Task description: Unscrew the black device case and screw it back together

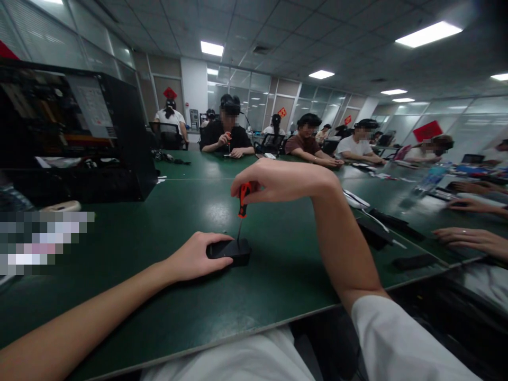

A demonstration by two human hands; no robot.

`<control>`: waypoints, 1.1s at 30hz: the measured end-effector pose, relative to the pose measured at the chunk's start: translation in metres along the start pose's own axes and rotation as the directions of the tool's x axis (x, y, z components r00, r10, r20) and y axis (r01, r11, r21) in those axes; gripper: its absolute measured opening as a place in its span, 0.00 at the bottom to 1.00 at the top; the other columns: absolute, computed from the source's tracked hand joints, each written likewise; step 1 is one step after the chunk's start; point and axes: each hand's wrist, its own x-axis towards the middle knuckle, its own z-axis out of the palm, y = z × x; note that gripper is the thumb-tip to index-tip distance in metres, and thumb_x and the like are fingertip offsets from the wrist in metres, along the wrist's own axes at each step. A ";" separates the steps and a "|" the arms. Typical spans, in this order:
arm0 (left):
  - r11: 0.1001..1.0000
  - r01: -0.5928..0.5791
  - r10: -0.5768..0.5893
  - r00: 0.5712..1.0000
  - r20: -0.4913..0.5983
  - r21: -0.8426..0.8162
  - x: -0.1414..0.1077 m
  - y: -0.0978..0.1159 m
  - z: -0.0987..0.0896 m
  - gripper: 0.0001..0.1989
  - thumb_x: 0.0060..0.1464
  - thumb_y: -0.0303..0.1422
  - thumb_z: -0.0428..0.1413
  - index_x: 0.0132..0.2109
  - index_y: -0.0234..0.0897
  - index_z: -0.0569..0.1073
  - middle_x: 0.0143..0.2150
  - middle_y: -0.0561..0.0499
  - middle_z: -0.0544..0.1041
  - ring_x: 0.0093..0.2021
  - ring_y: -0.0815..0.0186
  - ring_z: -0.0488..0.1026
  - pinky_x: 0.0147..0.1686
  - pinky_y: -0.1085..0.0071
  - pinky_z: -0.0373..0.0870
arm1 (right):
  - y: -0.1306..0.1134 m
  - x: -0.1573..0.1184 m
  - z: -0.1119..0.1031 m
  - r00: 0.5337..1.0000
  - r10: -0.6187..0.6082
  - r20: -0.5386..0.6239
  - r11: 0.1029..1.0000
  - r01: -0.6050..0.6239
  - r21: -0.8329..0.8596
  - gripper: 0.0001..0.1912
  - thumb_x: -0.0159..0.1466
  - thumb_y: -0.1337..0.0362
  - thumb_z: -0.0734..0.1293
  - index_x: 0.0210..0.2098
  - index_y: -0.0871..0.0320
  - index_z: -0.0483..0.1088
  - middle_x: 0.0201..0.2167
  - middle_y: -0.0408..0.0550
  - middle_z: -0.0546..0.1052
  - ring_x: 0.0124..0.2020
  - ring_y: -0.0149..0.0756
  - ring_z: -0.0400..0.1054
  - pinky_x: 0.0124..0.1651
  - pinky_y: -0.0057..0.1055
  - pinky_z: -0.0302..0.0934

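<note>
A small black box-shaped device (237, 256) lies on the green table (166, 312). My left hand (201, 256) grips its left end, thumb on the near side and fingers on the far side. Above it, my right hand (264, 181) is bent down at the wrist and closed around the handle of an orange and black screwdriver (242, 206). The screwdriver stands nearly upright, its thin shaft reaching down to the top of the device. Whether the tip sits in a screw is too small to tell.
An open black computer case (127, 137) stands at the left. To the right lie a white cabled device (356, 199), black parts (375, 233) and a clear bottle (431, 177). Another person's hand (470, 239) rests at the right edge. Several people sit across the table.
</note>
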 end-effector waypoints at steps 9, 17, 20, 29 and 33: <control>1.000 -0.009 0.009 1.000 -0.015 -0.024 -0.001 -0.002 0.002 0.22 0.57 0.41 0.63 0.56 0.37 0.79 0.51 0.47 0.83 0.47 0.55 0.80 0.46 0.66 0.73 | 0.002 0.002 0.003 0.999 -0.018 0.033 1.000 0.018 0.016 0.12 0.69 0.62 0.66 0.48 0.59 0.78 0.41 0.47 0.82 0.37 0.31 0.74 0.38 0.25 0.62; 0.999 -0.012 0.010 0.998 -0.055 -0.030 -0.001 -0.005 0.008 0.23 0.58 0.41 0.62 0.57 0.36 0.79 0.53 0.45 0.83 0.51 0.53 0.80 0.50 0.65 0.72 | -0.005 0.000 -0.001 0.996 -0.086 -0.005 0.994 0.086 0.067 0.11 0.68 0.65 0.66 0.46 0.59 0.77 0.41 0.48 0.82 0.39 0.32 0.75 0.41 0.26 0.63; 0.999 -0.014 0.012 0.998 -0.058 -0.033 -0.001 -0.006 0.010 0.23 0.58 0.42 0.62 0.58 0.36 0.78 0.53 0.45 0.83 0.51 0.54 0.80 0.51 0.64 0.72 | -0.009 0.000 -0.001 0.995 -0.101 0.001 0.992 0.100 0.083 0.11 0.68 0.66 0.65 0.47 0.60 0.77 0.41 0.49 0.82 0.40 0.33 0.75 0.41 0.26 0.64; 0.999 -0.030 0.028 0.998 -0.060 -0.041 -0.001 -0.005 0.011 0.24 0.57 0.42 0.63 0.57 0.36 0.78 0.52 0.46 0.83 0.49 0.54 0.80 0.50 0.65 0.72 | -0.016 -0.001 -0.001 0.994 -0.105 0.000 0.992 0.105 0.067 0.10 0.68 0.66 0.66 0.46 0.58 0.77 0.42 0.47 0.82 0.41 0.32 0.75 0.43 0.27 0.63; 0.999 -0.028 0.026 0.998 -0.058 -0.033 -0.001 -0.005 0.011 0.23 0.57 0.41 0.63 0.57 0.36 0.78 0.49 0.46 0.83 0.46 0.55 0.80 0.46 0.66 0.72 | -0.016 -0.001 -0.001 0.994 -0.112 0.008 0.992 0.112 0.055 0.10 0.68 0.66 0.65 0.46 0.58 0.77 0.42 0.47 0.82 0.41 0.32 0.75 0.43 0.27 0.63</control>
